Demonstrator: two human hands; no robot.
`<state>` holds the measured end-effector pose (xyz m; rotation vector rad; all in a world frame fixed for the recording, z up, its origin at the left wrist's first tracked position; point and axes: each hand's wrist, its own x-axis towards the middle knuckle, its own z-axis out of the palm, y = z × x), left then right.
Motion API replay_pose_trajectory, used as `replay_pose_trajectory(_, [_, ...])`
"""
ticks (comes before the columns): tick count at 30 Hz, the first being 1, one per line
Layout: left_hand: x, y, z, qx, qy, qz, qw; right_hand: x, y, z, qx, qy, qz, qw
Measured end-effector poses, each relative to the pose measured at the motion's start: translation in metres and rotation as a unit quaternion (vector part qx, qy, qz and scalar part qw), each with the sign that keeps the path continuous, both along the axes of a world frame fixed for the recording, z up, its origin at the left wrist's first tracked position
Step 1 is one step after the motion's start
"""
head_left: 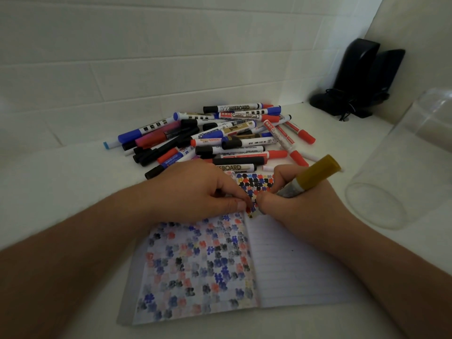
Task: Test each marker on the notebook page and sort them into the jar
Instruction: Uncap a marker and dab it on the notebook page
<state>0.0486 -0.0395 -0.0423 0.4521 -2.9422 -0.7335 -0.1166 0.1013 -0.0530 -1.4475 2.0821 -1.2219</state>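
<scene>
White surface [61,182] set into a tiled corner; dim light.

Open notebook [288,270] lies flat near the front edge. Left page covered with faded blotches of blue, red, black and yellow; right page ruled, mostly bare, with bright colour marks packed at its top by the spine.

Clear jar [401,167] lies on its side at the right of the surface, its round end close to the notebook's right edge. I cannot make out any markers inside.

Pile of markers [220,135] heaped behind the notebook, toward the wall: blue, red, black caps, several barrels printed "WHITEBOARD". The nearest ones touch or lie just beside the notebook's top edge.

Two dark objects [359,79] stand in the far right corner, cords wrapped round them.

Left hand [195,192] rests on the notebook's upper left page, fingers curled down, fingertips pressing the paper at the spine. Grip holds nothing.

Right hand [300,204] at the top of the right page, grip closed round a yellow marker [315,176], its yellow end angled up and right, tip hidden behind the fingers.
</scene>
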Motion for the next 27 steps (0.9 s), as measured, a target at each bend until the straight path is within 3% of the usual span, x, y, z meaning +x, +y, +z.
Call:
replay_pose_trajectory(6, [0.0,0.001,0.003,0.004,-0.006,0.006,1.0,-0.001,0.002,0.002,-0.023,-0.048,-0.017,0.998])
replay_pose_trajectory(18, [0.002,0.005,0.004,-0.027,-0.018,0.013,0.999,-0.002,0.001,0.002,0.005,-0.039,0.0,0.999])
replay_pose_trajectory(20, [0.006,0.007,0.002,-0.031,-0.007,0.025,0.999,-0.004,0.001,0.005,-0.014,-0.116,0.001,0.993])
replay_pose_trajectory(23, [0.014,0.008,0.001,0.047,0.034,0.052,0.997,-0.009,0.007,0.012,-0.062,-0.266,0.043,0.961])
replay_pose_trajectory(27, [0.017,0.006,0.002,0.101,0.1,0.071,0.987,-0.014,0.014,0.019,-0.111,-0.36,0.144,0.915])
